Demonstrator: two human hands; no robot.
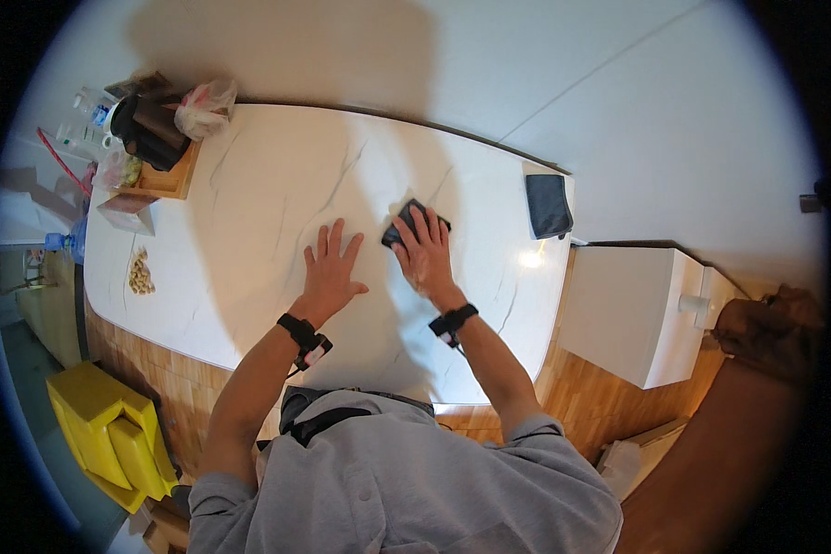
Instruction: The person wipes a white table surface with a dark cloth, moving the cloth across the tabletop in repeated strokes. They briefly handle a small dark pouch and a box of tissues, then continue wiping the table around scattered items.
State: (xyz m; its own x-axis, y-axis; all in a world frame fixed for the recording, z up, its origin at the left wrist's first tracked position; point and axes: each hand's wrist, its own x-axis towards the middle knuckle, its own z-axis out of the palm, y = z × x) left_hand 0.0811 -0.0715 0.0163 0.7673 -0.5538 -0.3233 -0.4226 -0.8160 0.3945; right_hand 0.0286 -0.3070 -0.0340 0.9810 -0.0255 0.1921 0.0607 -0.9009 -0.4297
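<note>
My right hand point(422, 249) rests on a dark folded cloth point(393, 235), pressing it against the white marble-patterned tabletop point(263, 208). The fingers cover most of the cloth, and its corners stick out on both sides. To the left, my left hand point(331, 266) lies palm down on the bare tabletop with its fingers spread and nothing in it. Each wrist wears a black strap with a small device on it.
A second dark folded cloth point(548, 206) lies near the table's right end. On the left are a small pile of nuts point(140, 272), a wooden tray point(170, 181), a black pitcher point(149, 131), plastic bags point(206, 111) and bottles. A white cabinet point(616, 298) stands right; a yellow chair point(107, 436) lower left.
</note>
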